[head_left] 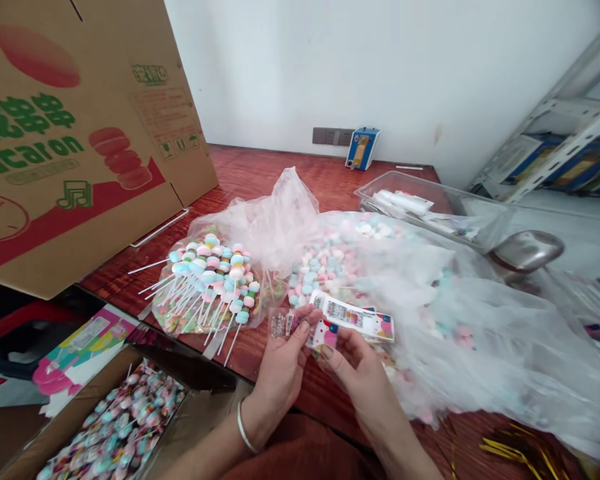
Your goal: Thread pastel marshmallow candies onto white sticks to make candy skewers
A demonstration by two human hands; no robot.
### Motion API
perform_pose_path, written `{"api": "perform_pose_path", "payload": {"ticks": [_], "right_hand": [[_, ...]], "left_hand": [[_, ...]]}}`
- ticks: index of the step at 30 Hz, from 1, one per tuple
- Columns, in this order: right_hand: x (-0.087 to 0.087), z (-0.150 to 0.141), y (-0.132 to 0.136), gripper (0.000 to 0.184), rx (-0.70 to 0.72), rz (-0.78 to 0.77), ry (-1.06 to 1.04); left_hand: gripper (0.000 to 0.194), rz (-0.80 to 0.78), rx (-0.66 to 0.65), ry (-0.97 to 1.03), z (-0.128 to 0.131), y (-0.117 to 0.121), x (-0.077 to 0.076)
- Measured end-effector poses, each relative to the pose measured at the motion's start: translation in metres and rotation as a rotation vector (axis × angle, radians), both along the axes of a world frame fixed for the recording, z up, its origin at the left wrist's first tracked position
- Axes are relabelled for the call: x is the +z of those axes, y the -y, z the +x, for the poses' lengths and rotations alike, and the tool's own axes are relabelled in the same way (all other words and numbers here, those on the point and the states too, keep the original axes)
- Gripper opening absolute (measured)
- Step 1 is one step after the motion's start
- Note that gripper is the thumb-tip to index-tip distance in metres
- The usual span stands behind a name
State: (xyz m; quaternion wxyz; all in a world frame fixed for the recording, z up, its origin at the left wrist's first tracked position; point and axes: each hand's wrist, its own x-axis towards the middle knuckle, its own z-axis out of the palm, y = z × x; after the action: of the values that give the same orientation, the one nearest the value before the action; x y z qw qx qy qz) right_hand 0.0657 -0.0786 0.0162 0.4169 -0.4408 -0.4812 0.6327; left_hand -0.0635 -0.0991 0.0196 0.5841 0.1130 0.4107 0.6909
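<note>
My left hand [283, 367], with a pale bangle at its wrist, is closed on a small clear printed plastic bag [325, 335]. My right hand [363, 373] pinches the bag's other end, which is white with pink and coloured dots. Just beyond my fingers lies a stack of similar printed bags [350, 315]. To the left, skewered marshmallows [213, 273] on white sticks are heaped on a plastic bag of other sweets. Loose pink, blue and white marshmallows [325, 263] fill a large clear bag [420, 267] behind and right of my hands.
A big macaron-printed carton [80, 133] stands at the left. Below it, an open box [190, 413] holds many wrapped marshmallow sticks [120, 427]. A clear plastic tub [395, 180], a metal scoop [527, 250] and gold twist ties [520, 450] are at the right. A small blue box [363, 148] rests by the wall.
</note>
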Motion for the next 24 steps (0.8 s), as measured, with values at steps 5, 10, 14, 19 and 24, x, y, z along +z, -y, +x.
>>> {"api": "perform_pose_path", "payload": {"ticks": [5, 10, 14, 19, 24], "right_hand": [[0.005, -0.005, -0.002, 0.021, -0.013, 0.170, 0.201], [0.012, 0.001, -0.003, 0.022, -0.007, 0.383, 0.449], [0.013, -0.005, -0.001, 0.033, -0.060, 0.358, 0.440], [0.012, -0.008, -0.005, 0.049, -0.093, 0.202, 0.304], [0.013, -0.010, -0.010, 0.042, 0.030, 0.017, 0.122]], "left_hand": [[0.035, 0.013, -0.068, -0.163, -0.004, 0.005, 0.001], [0.024, -0.005, -0.011, -0.273, -0.011, 0.002, -0.008], [0.032, -0.012, 0.067, -0.218, -0.005, -0.002, -0.011], [0.030, -0.029, 0.069, -0.211, 0.001, -0.004, -0.008], [0.028, -0.027, 0.094, -0.259, 0.001, -0.003, -0.009]]}}
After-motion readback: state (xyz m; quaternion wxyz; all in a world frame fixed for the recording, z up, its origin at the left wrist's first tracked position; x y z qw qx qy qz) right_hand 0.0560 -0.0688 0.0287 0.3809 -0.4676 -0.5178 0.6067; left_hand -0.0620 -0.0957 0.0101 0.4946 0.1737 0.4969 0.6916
